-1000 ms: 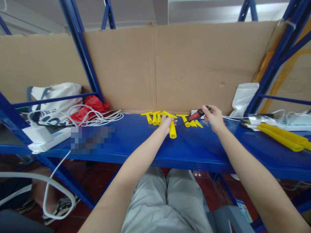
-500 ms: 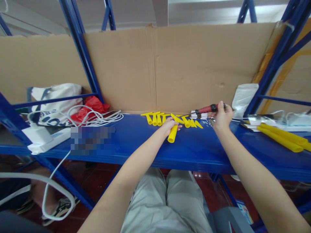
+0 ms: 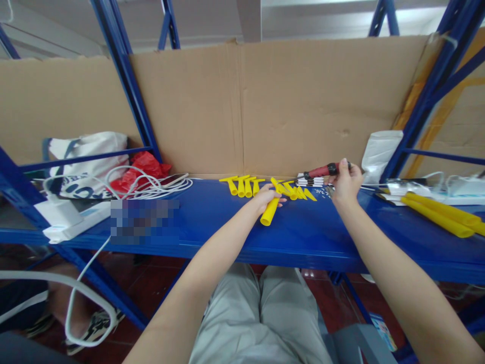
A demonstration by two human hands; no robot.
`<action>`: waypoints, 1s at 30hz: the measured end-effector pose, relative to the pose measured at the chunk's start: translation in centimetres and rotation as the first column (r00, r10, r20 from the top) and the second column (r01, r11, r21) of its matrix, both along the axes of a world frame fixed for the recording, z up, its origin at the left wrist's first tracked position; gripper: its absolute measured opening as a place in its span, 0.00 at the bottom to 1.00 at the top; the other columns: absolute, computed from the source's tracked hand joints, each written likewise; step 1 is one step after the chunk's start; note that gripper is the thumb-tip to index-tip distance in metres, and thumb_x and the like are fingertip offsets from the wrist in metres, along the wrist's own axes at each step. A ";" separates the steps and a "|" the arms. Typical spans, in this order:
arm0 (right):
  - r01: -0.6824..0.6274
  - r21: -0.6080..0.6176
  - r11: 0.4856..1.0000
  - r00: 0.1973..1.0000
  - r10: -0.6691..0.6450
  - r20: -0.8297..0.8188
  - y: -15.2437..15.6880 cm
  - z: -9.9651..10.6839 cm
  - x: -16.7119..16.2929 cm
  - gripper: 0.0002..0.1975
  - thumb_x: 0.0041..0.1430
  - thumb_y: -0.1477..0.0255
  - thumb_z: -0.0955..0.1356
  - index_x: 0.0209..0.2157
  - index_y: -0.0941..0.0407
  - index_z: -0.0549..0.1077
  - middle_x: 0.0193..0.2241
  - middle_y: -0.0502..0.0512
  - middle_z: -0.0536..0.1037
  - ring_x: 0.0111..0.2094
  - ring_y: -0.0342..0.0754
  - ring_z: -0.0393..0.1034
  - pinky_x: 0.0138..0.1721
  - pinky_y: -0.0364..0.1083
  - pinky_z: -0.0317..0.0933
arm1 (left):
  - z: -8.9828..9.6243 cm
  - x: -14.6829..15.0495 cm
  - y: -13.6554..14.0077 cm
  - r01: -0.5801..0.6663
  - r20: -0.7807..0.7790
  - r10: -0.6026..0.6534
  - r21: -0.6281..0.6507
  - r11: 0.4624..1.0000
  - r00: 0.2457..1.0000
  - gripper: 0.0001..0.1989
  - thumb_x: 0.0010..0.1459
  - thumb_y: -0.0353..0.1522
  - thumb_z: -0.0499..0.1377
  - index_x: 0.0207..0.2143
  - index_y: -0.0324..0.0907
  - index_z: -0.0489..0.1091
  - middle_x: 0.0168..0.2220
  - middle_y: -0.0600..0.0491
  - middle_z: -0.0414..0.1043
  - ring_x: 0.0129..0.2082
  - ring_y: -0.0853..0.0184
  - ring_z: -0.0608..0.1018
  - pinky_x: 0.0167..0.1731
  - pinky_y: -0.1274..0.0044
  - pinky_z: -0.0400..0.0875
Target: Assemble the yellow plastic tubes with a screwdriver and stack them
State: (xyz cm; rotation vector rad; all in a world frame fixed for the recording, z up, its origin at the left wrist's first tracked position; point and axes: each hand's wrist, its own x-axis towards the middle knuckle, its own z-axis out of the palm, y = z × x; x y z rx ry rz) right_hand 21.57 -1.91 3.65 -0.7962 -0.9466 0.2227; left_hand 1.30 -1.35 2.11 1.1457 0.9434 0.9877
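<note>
My left hand (image 3: 267, 198) is closed around the tube of a yellow T-shaped plastic piece (image 3: 268, 213), its open end facing me and its crossbar pointing away. My right hand (image 3: 346, 182) grips the back end of a screwdriver with a red and black handle (image 3: 322, 171). The thin shaft reaches left to the crossbar of the held piece; whether the tip touches it I cannot make out. Similar yellow T-pieces (image 3: 241, 187) lie in a row just left of my left hand. Smaller yellow pieces (image 3: 301, 193) lie to its right, beside tiny silvery bits (image 3: 321, 192).
Small white packs (image 3: 312, 180) sit behind the screwdriver. Long yellow tubes (image 3: 439, 216) lie at the right of the blue shelf (image 3: 310, 237). White cables (image 3: 151, 183), a red bag (image 3: 146, 164) and a power strip (image 3: 81, 225) are at the left. Cardboard (image 3: 295, 106) stands behind.
The yellow T-piece in my left hand has tilted slightly, its crossbar end shifting right and its near end a little left and down. My right hand with the screwdriver has barely moved.
</note>
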 end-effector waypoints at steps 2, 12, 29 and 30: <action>0.013 -0.011 1.000 1.000 -0.012 0.021 0.0 0.0 0.0 0.24 0.47 0.44 0.62 0.28 0.52 0.57 0.19 0.45 0.63 0.15 0.41 0.59 0.14 0.44 0.56 | -0.1 0.1 0.0 0.002 -0.001 -0.002 0.008 1.000 1.000 0.28 0.51 0.15 0.51 0.54 0.41 0.56 0.44 0.43 0.72 0.23 0.69 0.78 0.18 0.81 0.68; 0.004 0.004 1.000 1.000 -0.004 -0.003 0.1 -0.1 0.0 0.24 0.47 0.45 0.63 0.29 0.52 0.58 0.20 0.45 0.64 0.14 0.40 0.58 0.14 0.44 0.55 | -0.2 0.1 0.0 -0.003 -0.036 0.005 0.040 0.999 0.999 0.27 0.51 0.15 0.51 0.52 0.42 0.57 0.43 0.45 0.71 0.23 0.71 0.77 0.18 0.82 0.67; 0.026 -0.004 1.000 0.995 -0.026 0.098 -0.3 -0.1 0.0 0.22 0.49 0.47 0.61 0.32 0.52 0.59 0.22 0.46 0.65 0.14 0.39 0.58 0.15 0.43 0.55 | -0.4 0.1 0.2 0.003 -0.049 0.001 0.074 0.997 0.999 0.27 0.49 0.15 0.54 0.49 0.42 0.58 0.38 0.49 0.72 0.22 0.70 0.76 0.18 0.82 0.66; 0.033 -0.015 0.999 0.993 -0.031 0.114 -0.6 0.0 -0.2 0.22 0.50 0.47 0.61 0.32 0.52 0.60 0.23 0.46 0.64 0.15 0.39 0.59 0.15 0.43 0.55 | -0.3 0.1 0.1 0.001 -0.055 0.003 0.074 0.997 0.998 0.26 0.49 0.15 0.53 0.49 0.42 0.58 0.38 0.49 0.72 0.22 0.70 0.76 0.18 0.82 0.66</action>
